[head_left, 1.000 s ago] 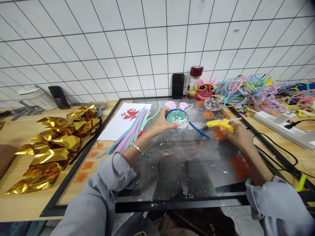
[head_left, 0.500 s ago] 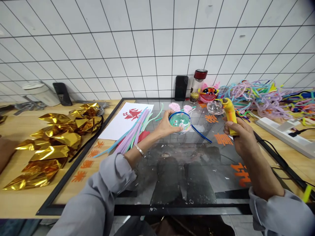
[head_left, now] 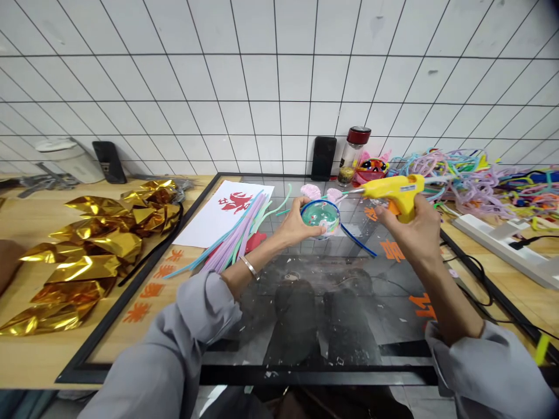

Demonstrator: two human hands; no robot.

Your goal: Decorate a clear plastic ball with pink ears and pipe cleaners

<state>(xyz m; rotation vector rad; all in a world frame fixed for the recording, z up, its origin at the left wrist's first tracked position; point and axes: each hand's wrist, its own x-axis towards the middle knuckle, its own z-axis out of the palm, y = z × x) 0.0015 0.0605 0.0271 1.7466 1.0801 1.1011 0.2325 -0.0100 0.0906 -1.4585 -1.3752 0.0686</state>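
Near the middle of the dark-framed glass board, my left hand [head_left: 297, 226] is wrapped round a clear round bowl-like shell [head_left: 321, 215] with a blue pipe cleaner along its rim and green inside. A loose end of blue pipe cleaner [head_left: 358, 240] sticks out to its right. Two pink fuzzy ear shapes [head_left: 311, 192] stand behind the shell. My right hand [head_left: 414, 230] grips a yellow hot glue gun [head_left: 395, 191] by its handle. The gun's nozzle points left, close to the right ear shape; whether it touches cannot be made out.
Purple, blue and green pipe cleaners [head_left: 238, 235] lie over white paper [head_left: 209, 224] with a red print. Gold foil [head_left: 96, 244] spreads at left. At the back stand a black phone [head_left: 324, 158] and glass bottle [head_left: 350, 157]. A power strip [head_left: 506, 244] and tangled pipe cleaners [head_left: 463, 174] are at right.
My right hand has turned the glue gun from upright to level and brought its nozzle left, toward the ear shapes. My left hand still holds the shell in about the same place.
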